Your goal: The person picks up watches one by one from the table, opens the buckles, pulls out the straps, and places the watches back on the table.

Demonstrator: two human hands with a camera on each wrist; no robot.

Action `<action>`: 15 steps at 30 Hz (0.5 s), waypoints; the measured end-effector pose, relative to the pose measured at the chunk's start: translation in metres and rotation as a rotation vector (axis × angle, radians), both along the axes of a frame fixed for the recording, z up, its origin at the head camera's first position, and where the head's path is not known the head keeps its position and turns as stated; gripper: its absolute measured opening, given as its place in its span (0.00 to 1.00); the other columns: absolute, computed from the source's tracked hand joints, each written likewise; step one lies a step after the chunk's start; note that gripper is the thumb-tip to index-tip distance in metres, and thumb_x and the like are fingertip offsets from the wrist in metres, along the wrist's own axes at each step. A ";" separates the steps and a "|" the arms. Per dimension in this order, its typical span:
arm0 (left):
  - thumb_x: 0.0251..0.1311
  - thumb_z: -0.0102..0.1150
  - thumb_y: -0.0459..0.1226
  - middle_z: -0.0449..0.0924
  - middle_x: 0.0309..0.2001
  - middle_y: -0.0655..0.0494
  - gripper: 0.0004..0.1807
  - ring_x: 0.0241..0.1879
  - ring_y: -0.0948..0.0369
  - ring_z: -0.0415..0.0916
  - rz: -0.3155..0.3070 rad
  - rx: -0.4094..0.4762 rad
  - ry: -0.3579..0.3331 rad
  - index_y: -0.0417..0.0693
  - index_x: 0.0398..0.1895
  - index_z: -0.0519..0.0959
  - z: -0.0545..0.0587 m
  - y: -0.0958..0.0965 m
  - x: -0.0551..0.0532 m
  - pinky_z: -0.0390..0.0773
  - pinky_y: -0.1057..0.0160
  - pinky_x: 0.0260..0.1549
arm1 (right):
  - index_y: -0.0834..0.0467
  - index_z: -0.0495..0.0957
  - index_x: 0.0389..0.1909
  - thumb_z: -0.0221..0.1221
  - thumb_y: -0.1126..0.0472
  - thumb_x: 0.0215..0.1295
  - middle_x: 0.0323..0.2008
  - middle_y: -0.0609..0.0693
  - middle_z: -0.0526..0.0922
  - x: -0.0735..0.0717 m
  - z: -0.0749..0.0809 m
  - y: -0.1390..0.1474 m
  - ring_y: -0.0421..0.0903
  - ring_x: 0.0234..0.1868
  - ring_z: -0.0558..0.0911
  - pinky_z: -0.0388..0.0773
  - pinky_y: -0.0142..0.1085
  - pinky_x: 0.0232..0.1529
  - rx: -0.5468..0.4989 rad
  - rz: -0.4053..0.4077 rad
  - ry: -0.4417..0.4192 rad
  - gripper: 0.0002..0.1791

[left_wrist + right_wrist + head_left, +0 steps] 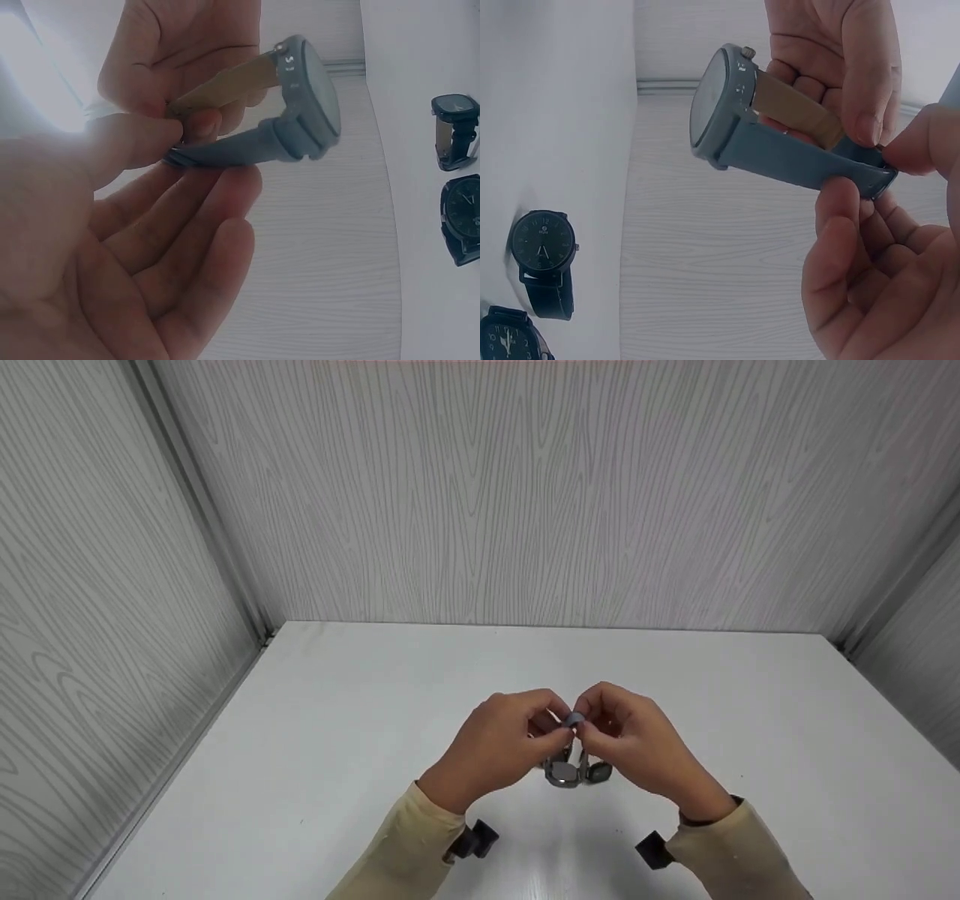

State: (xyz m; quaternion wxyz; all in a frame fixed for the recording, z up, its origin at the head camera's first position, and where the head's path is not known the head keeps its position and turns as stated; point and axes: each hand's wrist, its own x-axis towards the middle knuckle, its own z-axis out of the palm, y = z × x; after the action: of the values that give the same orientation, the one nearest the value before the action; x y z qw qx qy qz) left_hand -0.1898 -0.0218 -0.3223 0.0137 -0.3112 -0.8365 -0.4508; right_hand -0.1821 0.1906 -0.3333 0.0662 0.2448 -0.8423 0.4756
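A blue-grey wristwatch (311,97) with a tan strap lining is held above the table, its strap bent into a loop. My left hand (504,739) pinches the strap between thumb and fingers near its ends. Opposite it, my right hand (637,735) pinches the same strap end, fingertips close to the left ones. In the right wrist view the watch case (718,105), with its crown, points away from both hands toward the tabletop. The fingertips partly hide the strap ends and buckle area.
Below the hands, a round black watch (544,244) and a squarish black watch (506,341) lie close together on the white table (390,682). Wood-grain panels (480,495) enclose the back and sides. Small black blocks (655,851) sit at both sleeved wrists.
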 end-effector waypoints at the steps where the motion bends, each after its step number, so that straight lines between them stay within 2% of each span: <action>1: 0.69 0.64 0.39 0.88 0.33 0.67 0.05 0.33 0.74 0.83 0.000 0.010 -0.003 0.53 0.44 0.85 0.000 0.000 0.000 0.82 0.68 0.35 | 0.58 0.79 0.39 0.58 0.71 0.69 0.30 0.49 0.80 0.000 0.000 0.000 0.43 0.29 0.80 0.79 0.33 0.31 -0.005 -0.001 -0.003 0.06; 10: 0.69 0.67 0.41 0.88 0.34 0.66 0.06 0.35 0.67 0.85 0.015 0.099 -0.039 0.57 0.46 0.86 -0.001 0.001 -0.001 0.83 0.66 0.35 | 0.62 0.79 0.43 0.60 0.67 0.73 0.34 0.54 0.81 0.000 0.001 0.003 0.43 0.29 0.80 0.78 0.32 0.30 -0.121 0.048 -0.044 0.02; 15: 0.67 0.68 0.41 0.88 0.35 0.66 0.08 0.36 0.69 0.85 0.004 0.126 -0.072 0.53 0.46 0.87 -0.001 0.001 -0.002 0.84 0.66 0.36 | 0.63 0.78 0.43 0.60 0.68 0.73 0.34 0.56 0.81 -0.002 0.001 0.004 0.44 0.28 0.81 0.79 0.32 0.29 -0.145 0.060 -0.029 0.02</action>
State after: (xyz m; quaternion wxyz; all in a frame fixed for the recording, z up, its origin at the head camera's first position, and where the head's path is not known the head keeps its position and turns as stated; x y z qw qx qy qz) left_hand -0.1918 -0.0206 -0.3234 0.0041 -0.2915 -0.8072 -0.5133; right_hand -0.1838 0.1945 -0.3326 0.0572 0.2575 -0.7989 0.5406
